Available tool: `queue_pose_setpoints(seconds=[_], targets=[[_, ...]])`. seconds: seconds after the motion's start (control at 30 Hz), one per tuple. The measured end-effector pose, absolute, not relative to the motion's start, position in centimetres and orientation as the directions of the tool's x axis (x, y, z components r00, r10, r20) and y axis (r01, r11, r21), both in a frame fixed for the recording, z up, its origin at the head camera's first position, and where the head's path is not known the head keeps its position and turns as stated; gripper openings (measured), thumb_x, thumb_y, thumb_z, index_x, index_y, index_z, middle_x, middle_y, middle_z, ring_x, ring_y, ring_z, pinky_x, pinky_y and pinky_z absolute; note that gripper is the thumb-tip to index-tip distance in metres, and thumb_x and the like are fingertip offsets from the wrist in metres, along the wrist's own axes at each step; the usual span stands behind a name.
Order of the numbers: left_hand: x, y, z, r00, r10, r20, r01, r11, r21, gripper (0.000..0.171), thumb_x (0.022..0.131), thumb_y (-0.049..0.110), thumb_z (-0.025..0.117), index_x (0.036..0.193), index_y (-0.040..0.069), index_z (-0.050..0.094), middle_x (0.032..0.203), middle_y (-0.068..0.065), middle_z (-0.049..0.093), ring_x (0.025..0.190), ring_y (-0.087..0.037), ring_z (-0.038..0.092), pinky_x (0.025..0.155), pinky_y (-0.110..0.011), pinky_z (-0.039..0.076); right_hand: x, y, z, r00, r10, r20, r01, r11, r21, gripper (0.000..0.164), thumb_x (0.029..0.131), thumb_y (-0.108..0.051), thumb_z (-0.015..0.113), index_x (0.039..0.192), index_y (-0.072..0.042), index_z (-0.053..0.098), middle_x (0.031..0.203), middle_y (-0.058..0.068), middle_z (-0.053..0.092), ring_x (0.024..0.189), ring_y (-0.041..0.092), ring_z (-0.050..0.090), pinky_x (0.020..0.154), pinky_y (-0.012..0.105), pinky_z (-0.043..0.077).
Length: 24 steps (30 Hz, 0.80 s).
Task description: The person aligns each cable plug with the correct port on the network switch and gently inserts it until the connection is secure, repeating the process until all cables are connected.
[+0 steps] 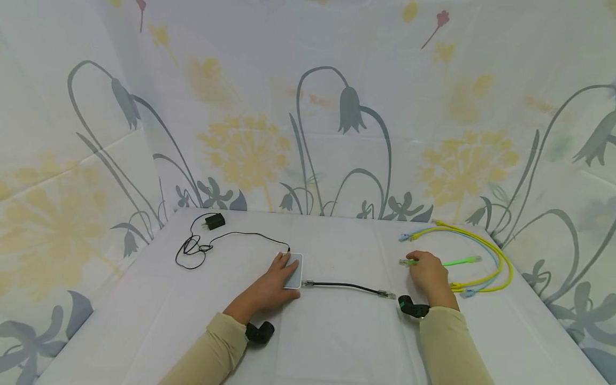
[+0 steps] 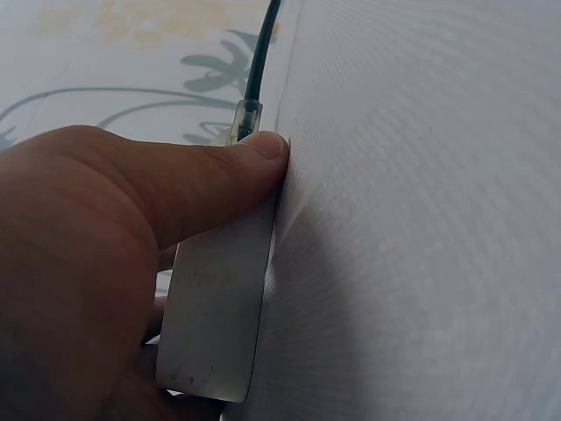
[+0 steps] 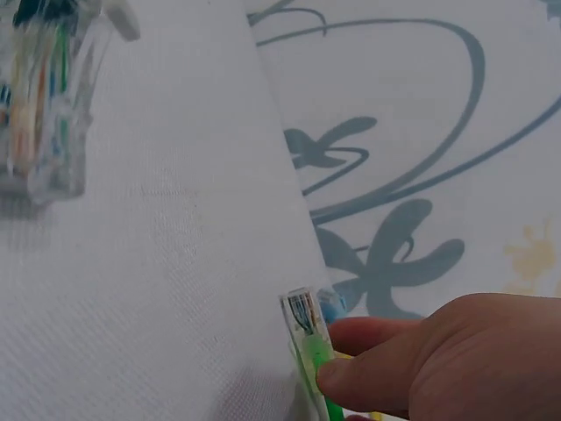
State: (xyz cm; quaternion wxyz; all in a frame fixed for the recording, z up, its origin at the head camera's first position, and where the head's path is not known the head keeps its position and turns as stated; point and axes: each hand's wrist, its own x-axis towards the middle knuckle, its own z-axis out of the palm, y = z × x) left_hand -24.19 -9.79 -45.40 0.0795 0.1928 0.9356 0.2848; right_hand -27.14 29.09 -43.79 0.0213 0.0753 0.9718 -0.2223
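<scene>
The white box (image 1: 295, 279) lies flat on the table (image 1: 337, 342). The left hand (image 1: 273, 282) holds it, fingers across its top and far-left side, thumb along its near edge; the grasp is only as wide as the box. The right hand (image 1: 430, 272), to the right of the white box and well apart from it, pinches the green cable (image 1: 459, 262) between thumb and finger close behind one clear plug (image 3: 302, 309), whose coloured wires show. The cable's other end points away from the white box.

The black cable (image 1: 344, 284) has one plug at the right side of the white box; how fully it is seated cannot be told. Its other plug lies loose to the right of the white box. A thin black cord (image 1: 240, 232) runs from the far edge of the white box to the adapter (image 1: 215, 221), far and left of it. Yellow cables (image 1: 509, 274) and a light-blue cable (image 1: 468, 293) lie farthest right of the white box.

Judgement on handling: the pinch is well placed near the plug. Good practice would be bearing on the plug body rather than the cord, checking the latch side, and bracing the white box without the thumb nudging the black cable's plug.
</scene>
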Motion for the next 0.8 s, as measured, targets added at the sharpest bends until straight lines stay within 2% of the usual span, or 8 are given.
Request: queue_pose_setpoints(seconds=[0.23,0.47,0.8], targets=[[-24.16,-9.77,-45.29,-0.913,0.406,-0.043,0.312,0.761,0.569,0.077,0.088,0.032,0.071,0.152,0.011,0.033,0.163,-0.012,0.014,0.152,-0.033,0.003,0.113,-0.054,0.029,-27.11,29.18,-44.04,-0.988,0.127,-0.089,0.152,0.909,-0.388,0.041,0.092,-0.005,0.043,0.131,-0.006,0.058,0.134,0.03,0.051,0.118,0.053,0.048,0.087,0.066,0.038],[-24.17,-9.72,-45.32,-0.916,0.399,-0.044,0.307,0.767,0.563,0.078,0.087,0.032,0.072,0.152,0.013,0.033,0.163,-0.011,0.014,0.152,-0.032,0.003,0.113,-0.053,0.03,-26.99,29.01,-44.09,-0.99,0.125,-0.062,0.139,0.906,-0.4,0.041,0.088,-0.003,0.047,0.127,-0.005,0.059,0.125,0.025,0.058,0.113,0.047,0.053,0.085,0.065,0.039],[-24.11,-9.74,-45.26,-0.914,0.404,-0.04,0.311,0.76,0.57,0.077,0.088,0.032,0.072,0.152,0.012,0.033,0.163,-0.012,0.014,0.152,-0.033,0.003,0.112,-0.053,0.03,-26.96,28.56,-44.32,-0.993,0.115,-0.017,0.112,0.902,-0.418,0.036,0.09,-0.005,0.046,0.122,-0.005,0.063,0.122,0.021,0.062,0.115,0.046,0.054,0.086,0.063,0.039]])
